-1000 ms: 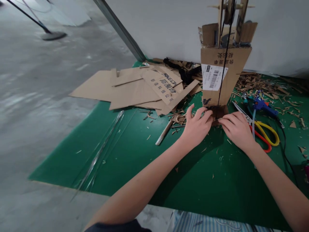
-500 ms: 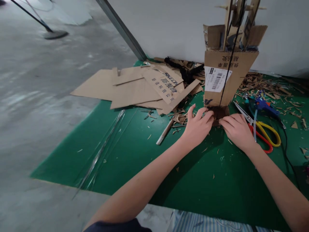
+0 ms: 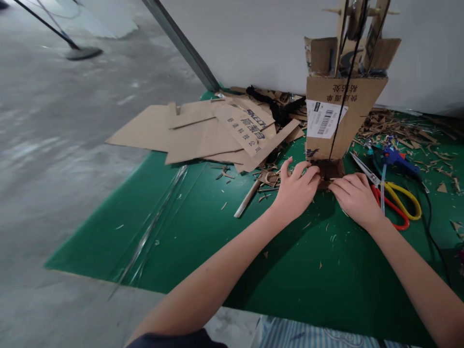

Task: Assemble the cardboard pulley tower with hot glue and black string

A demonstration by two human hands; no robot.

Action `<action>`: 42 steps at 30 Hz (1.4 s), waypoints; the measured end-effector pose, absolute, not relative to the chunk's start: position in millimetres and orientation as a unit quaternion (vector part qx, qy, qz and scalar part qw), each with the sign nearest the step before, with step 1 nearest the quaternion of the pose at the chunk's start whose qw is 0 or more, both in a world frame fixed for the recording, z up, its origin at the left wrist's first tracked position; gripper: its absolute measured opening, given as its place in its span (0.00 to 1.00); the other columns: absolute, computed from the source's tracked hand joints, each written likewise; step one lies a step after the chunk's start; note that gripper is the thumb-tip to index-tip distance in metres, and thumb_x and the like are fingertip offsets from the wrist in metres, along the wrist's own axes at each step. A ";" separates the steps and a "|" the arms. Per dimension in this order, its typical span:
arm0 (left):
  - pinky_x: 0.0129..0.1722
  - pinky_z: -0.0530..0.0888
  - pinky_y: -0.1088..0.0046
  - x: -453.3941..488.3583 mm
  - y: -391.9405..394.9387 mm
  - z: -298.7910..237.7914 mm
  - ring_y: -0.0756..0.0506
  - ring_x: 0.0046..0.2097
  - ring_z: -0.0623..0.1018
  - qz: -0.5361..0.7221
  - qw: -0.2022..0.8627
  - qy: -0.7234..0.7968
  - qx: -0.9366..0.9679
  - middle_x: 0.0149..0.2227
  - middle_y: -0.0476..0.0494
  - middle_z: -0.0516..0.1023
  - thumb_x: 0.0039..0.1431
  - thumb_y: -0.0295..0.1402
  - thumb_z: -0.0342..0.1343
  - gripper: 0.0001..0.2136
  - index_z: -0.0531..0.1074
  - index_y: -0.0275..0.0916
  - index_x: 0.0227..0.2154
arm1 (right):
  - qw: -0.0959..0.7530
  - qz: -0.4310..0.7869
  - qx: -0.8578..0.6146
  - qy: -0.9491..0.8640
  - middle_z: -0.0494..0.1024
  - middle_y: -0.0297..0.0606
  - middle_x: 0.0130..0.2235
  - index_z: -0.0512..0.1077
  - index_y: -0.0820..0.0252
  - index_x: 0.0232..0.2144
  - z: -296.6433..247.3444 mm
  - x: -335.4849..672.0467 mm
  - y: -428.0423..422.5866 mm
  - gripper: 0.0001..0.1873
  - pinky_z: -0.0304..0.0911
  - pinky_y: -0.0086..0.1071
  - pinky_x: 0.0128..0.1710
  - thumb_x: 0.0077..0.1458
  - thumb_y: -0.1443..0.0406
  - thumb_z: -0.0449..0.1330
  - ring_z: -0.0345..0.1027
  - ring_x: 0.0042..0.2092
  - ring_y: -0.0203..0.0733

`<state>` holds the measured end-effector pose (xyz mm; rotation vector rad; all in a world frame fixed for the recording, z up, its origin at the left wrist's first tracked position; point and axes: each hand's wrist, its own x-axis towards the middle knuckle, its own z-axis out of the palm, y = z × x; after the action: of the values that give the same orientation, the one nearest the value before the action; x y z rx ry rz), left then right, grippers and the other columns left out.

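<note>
A tall cardboard tower (image 3: pixel 362 99) stands at the back right, bearing a white barcode label. From a wheel (image 3: pixel 357 20) on a wooden stick at its top, a black string (image 3: pixel 336 128) runs down into a small open cardboard box (image 3: pixel 337 168) at the tower's foot. My left hand (image 3: pixel 297 186) has its fingers bent over the box's left front corner, its index finger raised. With fingers pressed together, my right hand (image 3: pixel 355 195) pinches the box's front edge on the right. The fingertips of both hands are partly hidden.
Yellow-and-red-handled scissors (image 3: pixel 402 200) and a blue glue gun (image 3: pixel 400 162) with a cord lie right of my right hand. Cardboard sheets (image 3: pixel 206 130) are piled at the back left. Scraps (image 3: pixel 402 128) litter the green table (image 3: pixel 203 227). A white wall (image 3: pixel 253 43) rises behind.
</note>
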<state>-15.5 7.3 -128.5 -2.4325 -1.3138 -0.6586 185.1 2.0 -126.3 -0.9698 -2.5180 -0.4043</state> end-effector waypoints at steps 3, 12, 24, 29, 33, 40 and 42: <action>0.60 0.59 0.46 -15.9 7.3 -127.9 0.38 0.53 0.71 -0.238 0.127 -0.462 -0.845 0.46 0.42 0.78 0.64 0.26 0.51 0.10 0.77 0.41 0.38 | 0.231 -0.138 -0.353 -0.896 0.80 0.38 0.41 0.76 0.58 0.41 -123.6 184.2 -0.4 0.11 0.55 0.41 0.47 0.61 0.71 0.55 0.63 0.43 0.45; 0.60 0.58 0.48 -17.0 7.1 -125.8 0.40 0.52 0.72 -0.243 0.142 -0.460 -0.842 0.46 0.46 0.79 0.65 0.27 0.51 0.09 0.77 0.42 0.37 | 0.296 -0.106 -0.401 -0.860 0.79 0.38 0.36 0.74 0.58 0.34 -120.1 186.8 3.4 0.06 0.56 0.40 0.43 0.59 0.69 0.57 0.65 0.42 0.46; 0.59 0.59 0.49 -16.7 6.4 -126.6 0.40 0.52 0.72 -0.251 0.128 -0.471 -0.836 0.46 0.45 0.79 0.65 0.27 0.51 0.09 0.76 0.42 0.36 | 0.279 -0.106 -0.408 -0.863 0.80 0.40 0.38 0.75 0.58 0.37 -112.7 186.3 5.2 0.08 0.55 0.42 0.44 0.61 0.68 0.55 0.64 0.44 0.48; 0.59 0.58 0.49 -16.4 6.3 -126.5 0.40 0.52 0.72 -0.252 0.141 -0.472 -0.833 0.46 0.46 0.80 0.65 0.28 0.52 0.08 0.75 0.41 0.35 | 0.217 -0.048 -0.413 -0.883 0.81 0.39 0.40 0.76 0.56 0.38 -101.4 184.5 15.9 0.10 0.55 0.42 0.44 0.64 0.66 0.53 0.65 0.45 0.48; 0.57 0.59 0.50 -16.6 6.5 -126.9 0.40 0.51 0.72 -0.254 0.156 -0.472 -0.830 0.45 0.46 0.80 0.65 0.29 0.52 0.07 0.75 0.41 0.34 | 0.182 -0.037 -0.401 -0.897 0.81 0.38 0.41 0.76 0.55 0.37 -97.3 179.4 21.7 0.10 0.53 0.42 0.42 0.64 0.67 0.54 0.65 0.45 0.47; 0.57 0.59 0.51 -17.3 7.2 -128.1 0.40 0.50 0.73 -0.260 0.167 -0.471 -0.826 0.45 0.47 0.80 0.65 0.29 0.52 0.08 0.75 0.41 0.32 | 0.145 -0.079 -0.406 -0.899 0.80 0.37 0.36 0.75 0.56 0.33 -91.3 170.1 23.6 0.09 0.47 0.40 0.41 0.63 0.68 0.54 0.61 0.43 0.47; 0.57 0.59 0.51 -17.3 7.2 -128.4 0.40 0.50 0.73 -0.263 0.173 -0.469 -0.825 0.44 0.47 0.80 0.65 0.30 0.52 0.08 0.75 0.40 0.33 | 0.126 -0.088 -0.407 -0.900 0.79 0.37 0.34 0.74 0.56 0.33 -90.6 167.6 24.3 0.09 0.47 0.40 0.41 0.63 0.68 0.55 0.60 0.43 0.47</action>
<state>-17.3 7.2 -128.4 -2.3404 -1.3295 -0.7462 167.6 24.3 -90.6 -1.1854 -2.6231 -0.2564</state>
